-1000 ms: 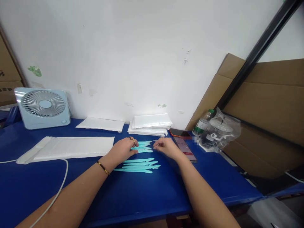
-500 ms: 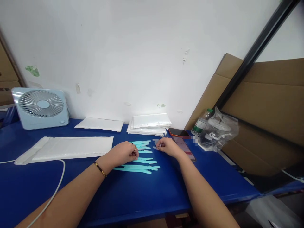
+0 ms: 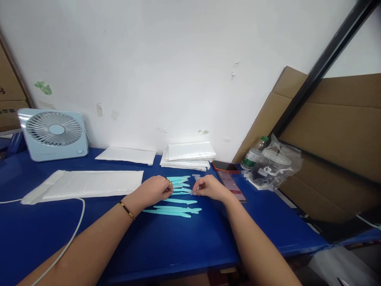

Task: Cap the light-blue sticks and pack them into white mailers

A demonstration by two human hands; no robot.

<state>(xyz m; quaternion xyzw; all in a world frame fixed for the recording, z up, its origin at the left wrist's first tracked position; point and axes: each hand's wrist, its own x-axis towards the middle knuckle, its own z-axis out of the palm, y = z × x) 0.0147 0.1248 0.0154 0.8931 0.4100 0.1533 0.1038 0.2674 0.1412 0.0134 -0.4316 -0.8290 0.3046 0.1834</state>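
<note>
Several slim turquoise eyebrow razors lie side by side on the blue table. My left hand is closed in a pinch on one eyebrow razor, whose end points to the right. At that end, my right hand pinches a small clear plastic cap, which meets the razor's tip; whether it is fitted on, I cannot tell. A few more clear caps rest just beyond the right fingers. My left fingers hide part of the razor handles.
White bubble mailers lie at left, with a stack of mailers by the wall. A fan stands far left. Right of my hand are a phone, a bottle and a bagged cup. A white cable crosses my left forearm.
My right hand has moved slightly left and toward me, bringing a clear cap from the loose ones to the razor's end. My left hand has barely moved.
</note>
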